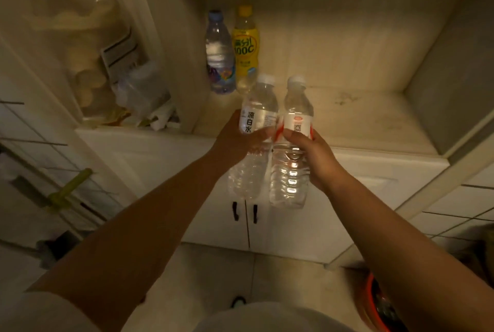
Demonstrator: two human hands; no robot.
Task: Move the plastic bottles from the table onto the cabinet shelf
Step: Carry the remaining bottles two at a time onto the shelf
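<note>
My left hand [235, 135] grips a clear water bottle with a white label and black characters [256, 117]. Beside it, my right hand [311, 155] grips a clear bottle with a red-and-white label [291, 171]. Both bottles are upright, white-capped and touching side by side, held in the air in front of the cabinet shelf [361, 123]. At the back left of the shelf stand a clear bottle with a blue cap [219, 56] and a yellow-labelled bottle with a yellow cap [245, 48], close together.
The shelf's right part is bare, with a side wall [449, 91] at the right. Cabinet doors with two dark handles [244, 211] lie below. A left compartment [120, 85] holds bags and clutter. A red basin [379, 305] sits on the floor at lower right.
</note>
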